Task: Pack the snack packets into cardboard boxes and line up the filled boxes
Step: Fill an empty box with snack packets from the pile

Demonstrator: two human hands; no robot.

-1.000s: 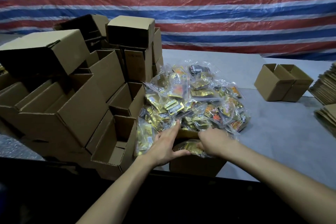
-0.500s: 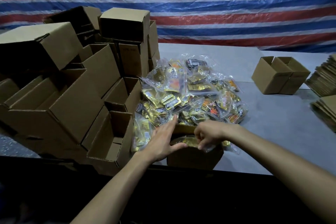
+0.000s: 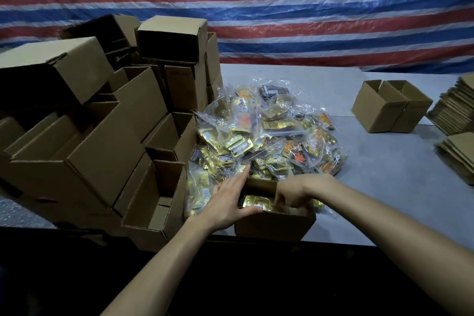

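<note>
A small open cardboard box stands at the table's near edge, with a gold snack packet lying inside it. My left hand lies against the box's left side, fingers straight and thumb resting on the near rim. My right hand reaches into the box from the right, its fingers curled down on the packet. Just behind the box lies a big pile of bagged snack packets.
Several empty open boxes are heaped on the left, one right beside my left hand. At the right rear an open box stands on the grey table, with flat cardboard stacks beyond it. A striped tarp hangs behind.
My right hand has pushed the packet from the box's top down inside it. My left hand stays at the box's left side.
</note>
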